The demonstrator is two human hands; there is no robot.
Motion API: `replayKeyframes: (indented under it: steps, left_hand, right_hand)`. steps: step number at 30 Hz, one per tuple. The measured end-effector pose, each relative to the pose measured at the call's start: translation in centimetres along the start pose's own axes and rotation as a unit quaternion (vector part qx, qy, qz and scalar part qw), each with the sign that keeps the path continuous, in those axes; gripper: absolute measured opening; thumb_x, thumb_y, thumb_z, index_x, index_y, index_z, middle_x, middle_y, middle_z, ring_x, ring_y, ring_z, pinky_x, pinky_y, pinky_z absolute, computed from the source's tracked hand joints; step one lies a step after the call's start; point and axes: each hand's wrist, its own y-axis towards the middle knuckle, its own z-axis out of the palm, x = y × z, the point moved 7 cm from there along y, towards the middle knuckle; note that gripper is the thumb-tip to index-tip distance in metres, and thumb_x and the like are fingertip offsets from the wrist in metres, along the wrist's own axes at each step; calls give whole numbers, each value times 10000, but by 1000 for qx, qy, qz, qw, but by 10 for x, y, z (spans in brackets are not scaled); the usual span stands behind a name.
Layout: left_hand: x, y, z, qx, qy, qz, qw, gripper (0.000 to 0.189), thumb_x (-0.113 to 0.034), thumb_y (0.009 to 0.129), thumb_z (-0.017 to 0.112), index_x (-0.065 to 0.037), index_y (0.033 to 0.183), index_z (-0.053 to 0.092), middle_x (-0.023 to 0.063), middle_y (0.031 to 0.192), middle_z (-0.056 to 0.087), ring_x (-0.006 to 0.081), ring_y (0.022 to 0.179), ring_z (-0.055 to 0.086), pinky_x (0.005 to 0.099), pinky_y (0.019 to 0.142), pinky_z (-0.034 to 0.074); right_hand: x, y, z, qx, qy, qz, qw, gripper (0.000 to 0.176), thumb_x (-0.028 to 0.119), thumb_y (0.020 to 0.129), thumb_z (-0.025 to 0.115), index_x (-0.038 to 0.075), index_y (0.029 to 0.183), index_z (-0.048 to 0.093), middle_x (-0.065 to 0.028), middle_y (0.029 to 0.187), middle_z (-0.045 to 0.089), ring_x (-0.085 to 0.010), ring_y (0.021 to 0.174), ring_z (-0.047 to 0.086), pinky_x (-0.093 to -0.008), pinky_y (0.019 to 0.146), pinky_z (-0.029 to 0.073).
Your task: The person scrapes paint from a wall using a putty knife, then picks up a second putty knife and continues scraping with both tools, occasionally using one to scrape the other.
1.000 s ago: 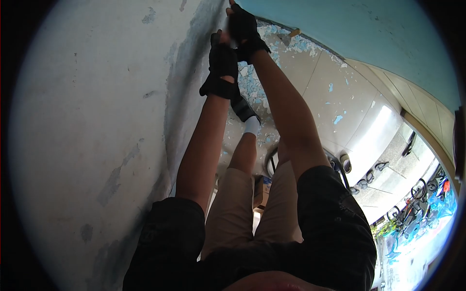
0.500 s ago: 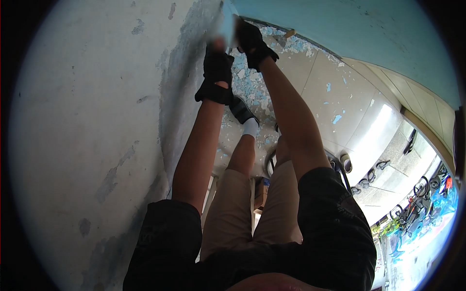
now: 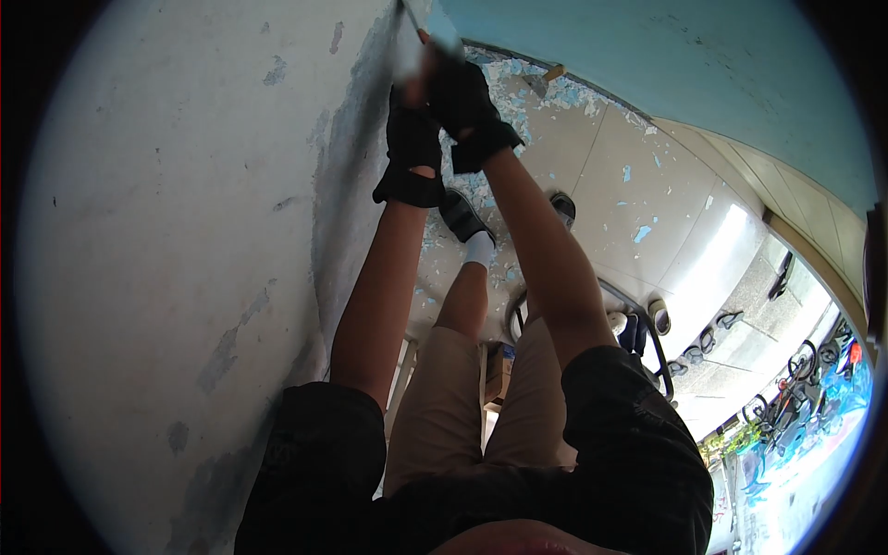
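My left hand [image 3: 413, 125], in a black fingerless glove, is raised close to the wall corner, and its fingertips are blurred. Right beside it, touching or nearly touching, is my right hand [image 3: 460, 97] in a matching glove; its fingers are also smeared. What either hand holds, if anything, cannot be made out. Just beyond them the white wall [image 3: 185, 166], with peeling grey patches, meets the light-blue wall [image 3: 666, 65]. Flakes of blue and white paint [image 3: 509, 97] cover the floor below the hands.
A scraper with a wooden handle [image 3: 554, 72] lies among the flakes by the blue wall. A dark metal frame [image 3: 659, 347] stands near my right leg. Several shoes [image 3: 708, 339] sit on the tiles at right, with bicycles [image 3: 797, 370] outside beyond them.
My right hand has moved left and closer to me, meeting the left hand. The left hand has barely shifted. My right shoe and more of the metal frame now show.
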Motion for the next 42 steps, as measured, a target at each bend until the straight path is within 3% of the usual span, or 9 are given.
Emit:
replayKeyframes:
  steps: [6, 7, 10, 11, 21, 34, 38, 40, 42]
  left_hand:
    - [-39, -15, 63, 89, -146, 39, 984, 449, -462, 951, 458, -51, 1110, 544, 31, 1085, 586, 141, 1034, 552, 303, 888, 442]
    - [-38, -12, 61, 79, -118, 54, 988, 461, -471, 947, 460, -49, 1112, 544, 27, 1071, 595, 139, 1031, 556, 301, 887, 443]
    - [-29, -11, 59, 79, -318, -71, 942, 449, -458, 954, 451, -51, 1112, 555, 26, 1048, 609, 148, 1007, 569, 292, 859, 456]
    - [-25, -11, 62, 77, -320, -73, 942, 449, -458, 954, 451, -51, 1112, 555, 26, 1048, 609, 148, 1007, 569, 292, 859, 456]
    - [-33, 24, 66, 87, -237, -27, 967, 375, -410, 966, 446, -93, 1131, 560, 19, 1025, 618, 145, 956, 587, 288, 836, 472]
    - [-54, 36, 107, 299, -377, -91, 872, 350, -389, 963, 441, -110, 1145, 549, 67, 1125, 593, 195, 1080, 559, 339, 918, 471]
    - [-68, 38, 113, 130, -310, -59, 940, 369, -472, 938, 456, -137, 1027, 582, 81, 1003, 650, 234, 894, 640, 367, 802, 548]
    - [-43, 46, 113, 176, -471, -145, 852, 364, -435, 927, 485, -111, 1076, 557, 88, 1075, 617, 239, 980, 604, 360, 850, 518]
    - [-32, 51, 111, 215, -608, -223, 731, 376, -397, 916, 514, -84, 1125, 532, 95, 1147, 584, 244, 1065, 568, 354, 898, 488]
  right_hand:
    - [0, 32, -6, 110, 411, 280, 861, 391, 240, 906, 530, 129, 1281, 538, -164, 944, 671, -262, 732, 644, -337, 698, 509]
    - [28, 40, -24, 12, 102, -62, 993, 357, 211, 876, 553, 87, 1211, 572, -169, 1014, 657, -303, 823, 649, -364, 745, 514]
    - [26, 17, -20, 38, 212, 84, 973, 258, 199, 844, 568, 41, 1041, 620, -168, 1064, 643, -320, 894, 639, -373, 755, 514]
    - [27, 23, -17, 4, -78, -140, 987, 263, 225, 836, 573, 43, 1018, 624, -164, 1089, 632, -317, 896, 635, -379, 764, 513]
    - [14, 47, -24, 86, 311, 84, 943, 366, 219, 901, 558, 68, 1234, 577, -127, 935, 682, -162, 766, 623, -274, 721, 476]
    - [34, 51, -48, 14, -26, -127, 991, 363, 258, 939, 484, 118, 1270, 538, -135, 913, 661, -253, 753, 657, -308, 685, 526]
    - [44, 57, -56, 107, -42, -20, 993, 351, 288, 901, 534, 96, 1187, 600, -137, 894, 674, -251, 779, 657, -328, 704, 511]
    - [22, 56, -53, 153, 47, 84, 983, 340, 305, 910, 516, 108, 1172, 606, -143, 915, 674, -272, 796, 656, -346, 721, 512]
    - [51, 59, -59, 40, -74, -188, 979, 367, 296, 948, 461, 97, 1246, 541, -124, 846, 657, -217, 701, 649, -318, 642, 513]
